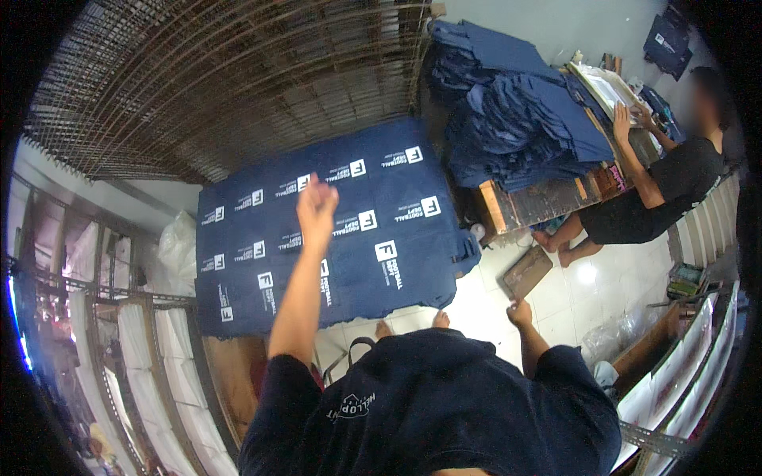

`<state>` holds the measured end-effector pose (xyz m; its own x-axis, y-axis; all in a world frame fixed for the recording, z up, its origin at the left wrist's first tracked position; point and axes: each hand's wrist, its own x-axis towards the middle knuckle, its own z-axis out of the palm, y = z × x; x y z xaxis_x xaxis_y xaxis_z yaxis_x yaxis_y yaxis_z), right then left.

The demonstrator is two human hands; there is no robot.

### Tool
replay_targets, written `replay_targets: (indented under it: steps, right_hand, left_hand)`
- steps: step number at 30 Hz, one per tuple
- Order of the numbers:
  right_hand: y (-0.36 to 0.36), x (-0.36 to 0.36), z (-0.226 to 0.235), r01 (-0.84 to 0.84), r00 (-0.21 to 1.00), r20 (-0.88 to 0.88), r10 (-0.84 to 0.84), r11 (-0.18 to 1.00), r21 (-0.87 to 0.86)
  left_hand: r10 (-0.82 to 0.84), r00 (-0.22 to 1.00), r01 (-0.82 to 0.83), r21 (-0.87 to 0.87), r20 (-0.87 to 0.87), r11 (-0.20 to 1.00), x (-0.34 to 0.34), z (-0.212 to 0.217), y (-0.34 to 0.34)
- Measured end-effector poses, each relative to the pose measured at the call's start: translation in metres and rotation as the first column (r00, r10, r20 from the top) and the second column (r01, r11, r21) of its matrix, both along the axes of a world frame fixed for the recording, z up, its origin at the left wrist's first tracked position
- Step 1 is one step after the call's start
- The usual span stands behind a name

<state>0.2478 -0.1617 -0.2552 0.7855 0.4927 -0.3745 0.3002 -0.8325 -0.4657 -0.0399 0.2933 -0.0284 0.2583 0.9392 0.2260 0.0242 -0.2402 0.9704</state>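
My left hand [317, 208] is held out over a stack of dark navy fabric pieces [302, 218] with white printed logos and lettering. Motion smears its fingers, so their closing is unclear, and nothing shows in them. Low on the right, the fingers of my right hand [520, 312] are closed at the near corner of a brown rectangular board [527, 274]. The board is tilted above the white tiled floor, apart from the printed fabric.
At right a person [675, 186] sits with both hands at a pale frame [607, 89]. A wooden table [532, 208] there bears a heap of navy fabric [516, 111]. Wire racks [230, 71] stand at the back, shelves [135, 349] at left, and a clear plastic bag [178, 242] beside the stack.
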Motion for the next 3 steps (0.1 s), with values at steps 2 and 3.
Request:
replay_targets:
  steps: [2, 3]
  right_hand:
    - [-0.012, 0.006, 0.007, 0.075, 0.996, -0.038, -0.076, 0.997, -0.016]
    - [-0.007, 0.014, 0.010, 0.073, 0.997, -0.034, -0.073, 0.997, 0.002]
  left_hand:
    - [-0.071, 0.962, 0.083, -0.034, 0.262, 0.996, 0.044, 0.092, 0.029]
    - [-0.089, 0.917, 0.123, -0.064, 0.388, 0.990, 0.056, 0.125, 0.052]
